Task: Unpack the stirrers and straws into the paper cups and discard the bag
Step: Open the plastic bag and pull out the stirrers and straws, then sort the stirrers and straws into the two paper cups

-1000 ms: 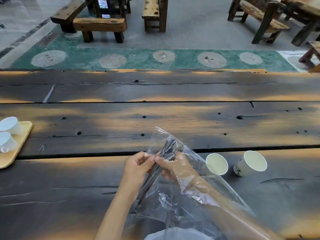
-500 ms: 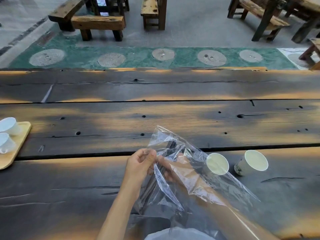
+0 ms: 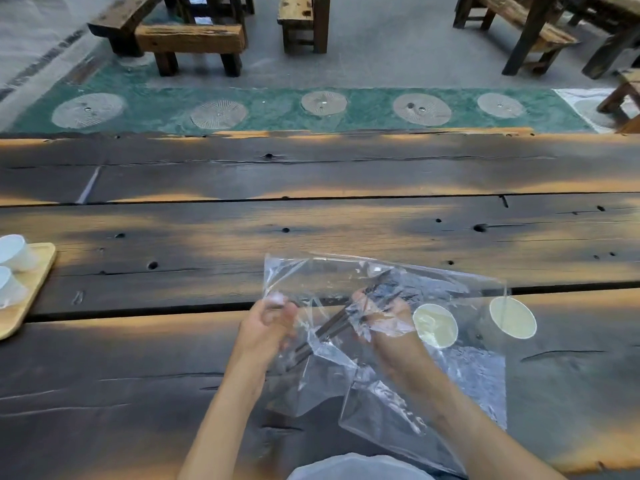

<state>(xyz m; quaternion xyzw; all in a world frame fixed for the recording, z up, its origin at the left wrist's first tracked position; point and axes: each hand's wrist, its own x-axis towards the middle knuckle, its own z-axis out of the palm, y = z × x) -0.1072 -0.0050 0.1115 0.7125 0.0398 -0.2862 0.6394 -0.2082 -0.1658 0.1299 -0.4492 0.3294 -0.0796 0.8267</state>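
Head view. One clear plastic bag (image 3: 388, 341) is held up above the near plank of the dark wooden table (image 3: 311, 216), spread wide and crumpled; take it as the landmark.

Two bare hands work it. The left hand (image 3: 266, 327) is at the bag's left edge, fingers curled and pinched on the film near the upper left corner. The right hand (image 3: 384, 323) is inside the bag, seen through the plastic, its fingers closed around the upper part of a bundle of dark thin sticks (image 3: 332, 330). The bundle slants from upper right down to lower left within the bag; the sticks cannot be counted, and stirrers cannot be told from straws.

Two paper cups stand on the table at the bag's right side. The nearer paper cup (image 3: 435, 325) is seen through the film, just right of the right hand. The second paper cup (image 3: 513, 317) stands at the bag's right edge, partly beyond it. Both look empty, mouths up.

Far to the left of the bag, at the table's edge, lies one light wooden tray (image 3: 31, 289) carrying two white cups (image 3: 12, 249), both partly cut off by the frame.

Beyond the table, past the bag's far side, several rough wooden benches (image 3: 190, 39) stand on the floor.
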